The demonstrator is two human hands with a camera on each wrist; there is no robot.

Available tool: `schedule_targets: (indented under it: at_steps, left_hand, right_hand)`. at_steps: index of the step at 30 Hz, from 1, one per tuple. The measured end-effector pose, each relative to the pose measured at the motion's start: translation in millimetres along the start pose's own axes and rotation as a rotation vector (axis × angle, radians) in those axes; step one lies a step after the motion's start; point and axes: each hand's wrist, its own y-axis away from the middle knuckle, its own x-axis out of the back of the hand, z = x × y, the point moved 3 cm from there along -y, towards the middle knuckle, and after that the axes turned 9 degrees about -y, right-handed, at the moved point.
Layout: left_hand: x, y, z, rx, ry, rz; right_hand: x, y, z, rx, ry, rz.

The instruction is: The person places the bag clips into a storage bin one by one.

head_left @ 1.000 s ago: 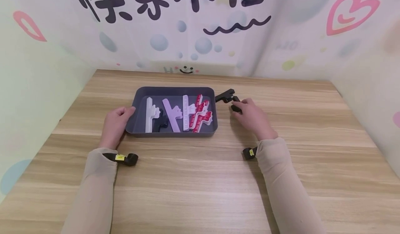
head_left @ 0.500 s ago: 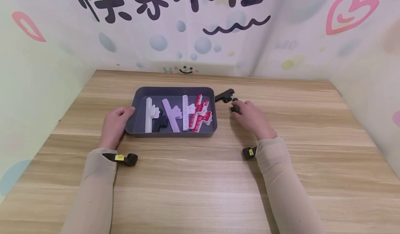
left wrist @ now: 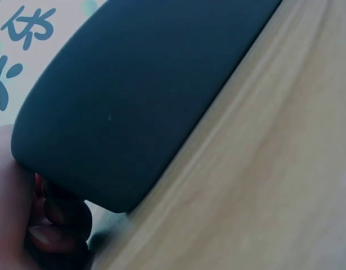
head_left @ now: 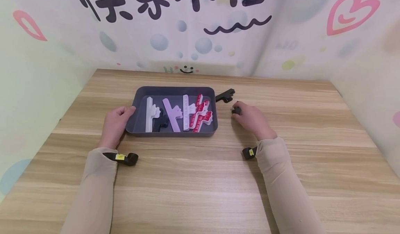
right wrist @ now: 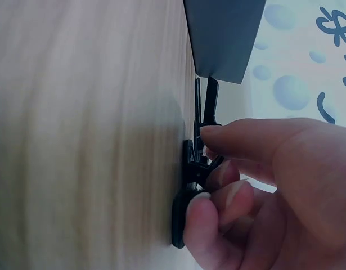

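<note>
In the head view, my left hand point(head_left: 115, 125) holds the left side of a dark grey tray point(head_left: 170, 135). Its thumb lies on the rim, and the left wrist view shows the other fingers curled beneath the tray's corner point(left wrist: 105, 185). My right hand point(head_left: 253, 120) is on the table right of the tray, gripping a black clip point(head_left: 236, 110) that its fingers mostly cover. In the right wrist view, thumb and fingertips are around this clip point(right wrist: 179, 225), which lies against the tabletop. A second black clip point(head_left: 225, 96) rests beside the tray's right wall.
Inside the tray lie a white clip point(head_left: 149, 114), a black clip point(head_left: 160, 121), a purple clip point(head_left: 172, 114), a pale ruled clip point(head_left: 186, 112) and overlapping red-and-white clips point(head_left: 203, 117). Printed cloth point(head_left: 125, 50) rises behind the wooden table point(head_left: 193, 178).
My right fingers have closed in on the black clip, which has turned and is now more covered. The left hand and the tray keep their place.
</note>
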Motion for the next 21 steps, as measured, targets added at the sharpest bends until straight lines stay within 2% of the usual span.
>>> schedule_targets:
  at_steps: [10, 21]
  left_hand:
    - [0.3, 0.2, -0.1, 0.006, 0.007, 0.002]
    - [0.6, 0.8, 0.8, 0.008, 0.020, -0.007]
  right_hand:
    - [0.3, 1.2, 0.2, -0.045, -0.028, -0.002]
    - [3.0, 1.4, -0.7, -0.056, -0.041, -0.012]
